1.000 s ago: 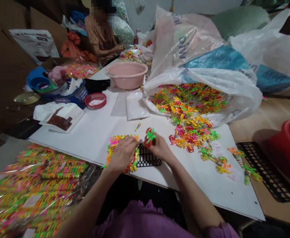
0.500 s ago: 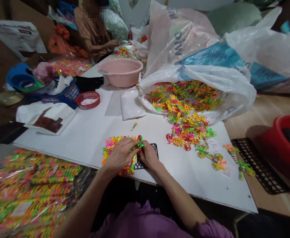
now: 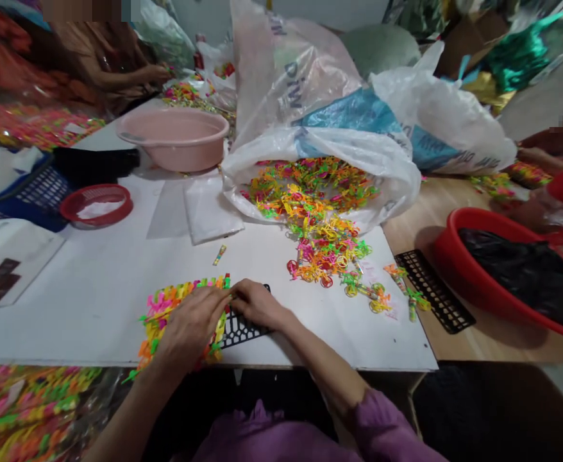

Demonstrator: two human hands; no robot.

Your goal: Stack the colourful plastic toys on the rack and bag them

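Observation:
A black plastic grid tray [image 3: 245, 330] lies near the table's front edge. Packed rows of bright small plastic toys [image 3: 159, 314] cover its left part, and open slots show on the right. Over these rows rests my left hand [image 3: 190, 327], its fingers together and their tips at the last row. My right hand [image 3: 257, 305] reaches in from the right above the bare slots, fingers curled in a pinch. Both hands' fingertips meet at a red and green plastic toy [image 3: 227, 280], which they grip; its lower part is mostly hidden.
Loose toys [image 3: 327, 247] spill from a large white plastic bag [image 3: 392, 183]. One small tube [image 3: 220, 255] lies beyond the tray. Behind are a pink basin [image 3: 180, 138], red basket [image 3: 125, 208] and clear bags [image 3: 211, 212]. At right are another grid [image 3: 435, 292] and red tub [image 3: 447, 244]. Co-workers sit beyond.
The view has turned to the right, bringing the red tub and another person in. My hands stay at the tray; the green and red toy sits lower between my fingertips.

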